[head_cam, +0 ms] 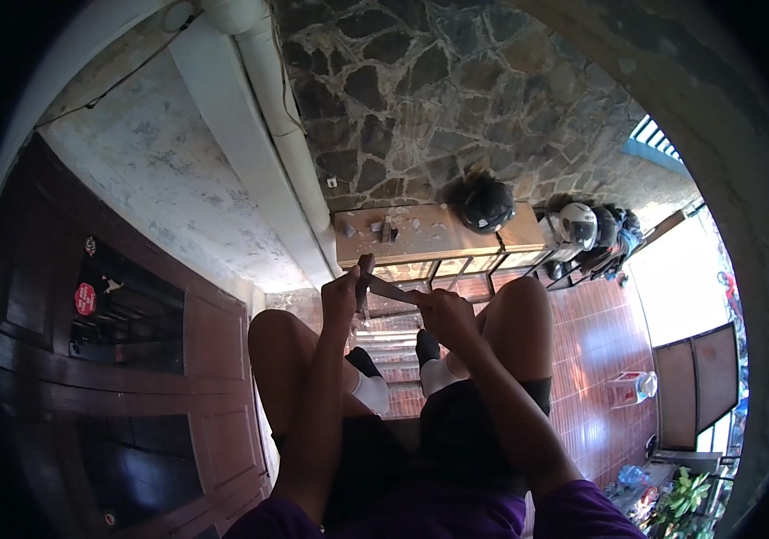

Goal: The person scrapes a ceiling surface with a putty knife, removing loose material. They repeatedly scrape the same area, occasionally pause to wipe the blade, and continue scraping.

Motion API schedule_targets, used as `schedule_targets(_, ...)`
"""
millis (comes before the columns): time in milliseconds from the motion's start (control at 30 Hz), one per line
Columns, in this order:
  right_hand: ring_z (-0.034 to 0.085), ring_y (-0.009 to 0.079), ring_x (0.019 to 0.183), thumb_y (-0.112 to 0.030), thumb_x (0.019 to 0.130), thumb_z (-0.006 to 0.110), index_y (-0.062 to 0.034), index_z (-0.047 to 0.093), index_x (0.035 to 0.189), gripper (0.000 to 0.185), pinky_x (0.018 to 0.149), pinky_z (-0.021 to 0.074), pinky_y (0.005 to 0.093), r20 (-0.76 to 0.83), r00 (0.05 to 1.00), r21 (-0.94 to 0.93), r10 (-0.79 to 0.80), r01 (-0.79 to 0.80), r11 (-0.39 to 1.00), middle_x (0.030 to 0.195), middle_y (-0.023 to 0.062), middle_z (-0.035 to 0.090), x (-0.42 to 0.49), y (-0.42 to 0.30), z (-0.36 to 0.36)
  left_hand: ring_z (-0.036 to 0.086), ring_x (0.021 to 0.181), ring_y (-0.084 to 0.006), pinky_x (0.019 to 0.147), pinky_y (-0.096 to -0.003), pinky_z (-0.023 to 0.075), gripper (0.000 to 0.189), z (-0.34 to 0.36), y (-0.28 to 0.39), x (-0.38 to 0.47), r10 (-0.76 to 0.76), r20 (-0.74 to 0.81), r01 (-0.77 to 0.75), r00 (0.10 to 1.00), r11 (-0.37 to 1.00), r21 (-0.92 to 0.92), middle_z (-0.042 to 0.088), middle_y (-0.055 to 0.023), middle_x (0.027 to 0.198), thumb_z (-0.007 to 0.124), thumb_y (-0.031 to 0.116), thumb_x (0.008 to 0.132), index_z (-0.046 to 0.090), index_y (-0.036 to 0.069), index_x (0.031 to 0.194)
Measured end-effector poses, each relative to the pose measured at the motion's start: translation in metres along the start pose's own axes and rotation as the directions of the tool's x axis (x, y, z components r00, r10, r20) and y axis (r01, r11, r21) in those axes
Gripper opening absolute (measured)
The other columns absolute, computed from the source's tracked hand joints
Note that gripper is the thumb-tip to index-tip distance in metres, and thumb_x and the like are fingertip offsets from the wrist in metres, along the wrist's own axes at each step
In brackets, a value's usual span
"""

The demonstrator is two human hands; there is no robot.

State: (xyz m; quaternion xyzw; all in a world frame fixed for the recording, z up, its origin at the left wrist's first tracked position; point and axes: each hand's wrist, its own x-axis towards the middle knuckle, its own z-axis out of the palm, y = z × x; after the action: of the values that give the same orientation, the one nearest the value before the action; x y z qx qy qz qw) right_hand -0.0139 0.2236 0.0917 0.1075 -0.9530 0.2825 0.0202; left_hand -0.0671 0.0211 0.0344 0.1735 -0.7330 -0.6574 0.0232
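Between my raised knees my left hand (340,296) grips a dark brown piece, perhaps wood (365,269), held roughly upright. My right hand (448,311) is closed on the handle end of a knife (391,290), whose broad flat blade points left. The blade's far end meets or overlaps the brown piece; whether it cuts into it cannot be told. Below the hands are my feet in dark and white socks (372,393), beside pale slats or bars near the tiled floor (401,343).
A wooden-topped bench (418,232) by the stone wall (425,121) bears scraps and a black helmet (487,204). Further right are a white helmet (578,226) and dark clothing. Brown doors (219,337) stand at left; a small stool (627,389) and plants (684,492) at right.
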Motion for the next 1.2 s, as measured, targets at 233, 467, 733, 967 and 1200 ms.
schedule_targets(233, 0.063, 0.0307, 0.069, -0.018, 0.084, 0.053, -0.0256, 0.067, 0.105, 0.027, 0.062, 0.0503, 0.0415, 0.108, 0.984, -0.258, 0.140, -0.108, 0.960, 0.075, 0.0130, 0.063, 0.002, 0.011, 0.000, 0.048, 0.059, -0.0079, 0.056, -0.0234, 0.0392, 0.037, -0.006, 0.013, -0.003, -0.059, 0.038, 0.066, 0.998, 0.977, -0.201, 0.060, -0.0010, 0.071, 0.060, 0.034, 0.086, 0.068, -0.001, 0.092)
schedule_targets(467, 0.064, 0.0279, 0.070, -0.015, 0.082, 0.055, -0.0185, 0.069, 0.100, 0.023, 0.062, 0.0509, 0.0393, -0.072, 0.997, -0.015, -0.001, 0.000, 1.000, 0.077, 0.0116, 0.064, 0.004, 0.011, -0.003, 0.049, 0.052, -0.0077, 0.048, -0.0250, 0.0386, 0.037, 0.002, 0.001, 0.001, 0.021, 0.001, -0.021, 1.000, 0.998, -0.061, 0.056, -0.0011, 0.057, 0.061, 0.034, 0.086, 0.069, -0.001, 0.082)
schedule_targets(733, 0.064, 0.0266, 0.069, -0.017, 0.081, 0.061, -0.0147, 0.068, 0.101, 0.022, 0.062, 0.0497, 0.0363, -0.192, 0.980, 0.190, 0.051, -0.014, 0.982, 0.076, 0.0108, 0.064, 0.005, 0.009, -0.011, 0.056, 0.054, -0.0133, 0.053, -0.0298, 0.0435, 0.032, 0.002, -0.017, 0.006, 0.266, 0.035, -0.268, 0.963, 0.947, 0.180, 0.063, -0.0087, 0.061, 0.063, 0.032, 0.084, 0.070, 0.001, 0.089)
schedule_targets(967, 0.064, 0.0282, 0.070, -0.014, 0.081, 0.056, -0.0183, 0.068, 0.102, 0.024, 0.062, 0.0501, 0.0385, -0.125, 0.992, 0.103, 0.026, -0.013, 0.995, 0.078, 0.0109, 0.064, 0.006, 0.008, -0.009, 0.057, 0.058, -0.0117, 0.055, -0.0276, 0.0440, 0.032, 0.002, -0.020, 0.011, 0.210, -0.045, -0.202, 0.977, 0.970, 0.137, 0.065, -0.0094, 0.067, 0.063, 0.031, 0.084, 0.070, 0.001, 0.093)
schedule_targets(1200, 0.063, 0.0288, 0.068, -0.013, 0.081, 0.054, -0.0234, 0.067, 0.104, 0.030, 0.061, 0.0505, 0.0402, -0.013, 1.000, -0.072, 0.006, -0.007, 0.997, 0.074, 0.0116, 0.062, 0.007, 0.009, -0.001, 0.048, 0.052, -0.0039, 0.046, -0.0219, 0.0354, 0.034, 0.001, 0.012, -0.001, -0.035, 0.027, 0.039, 0.999, 0.988, -0.151, 0.059, -0.0014, 0.063, 0.061, 0.032, 0.086, 0.068, -0.001, 0.081)
